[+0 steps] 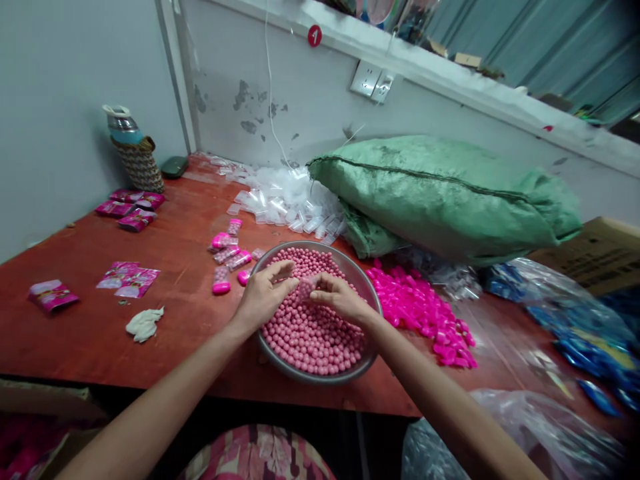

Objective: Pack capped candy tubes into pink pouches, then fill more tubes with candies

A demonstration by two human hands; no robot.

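A metal bowl full of round pink beads stands at the table's front edge. Over the beads, my right hand pinches a small clear container that has pink beads in it. My left hand is over the bowl's left side, its fingers apart and nothing in it, the fingertips close to the container. Left of the bowl lie several filled containers with pink caps. A heap of bright pink caps spreads to the right of the bowl, and behind it is a pile of clear containers.
A large green sack lies at the back right, near a cardboard box and blue packets. Pink packets, a crumpled tissue and a bottle in a woven holder are on the left of the red table.
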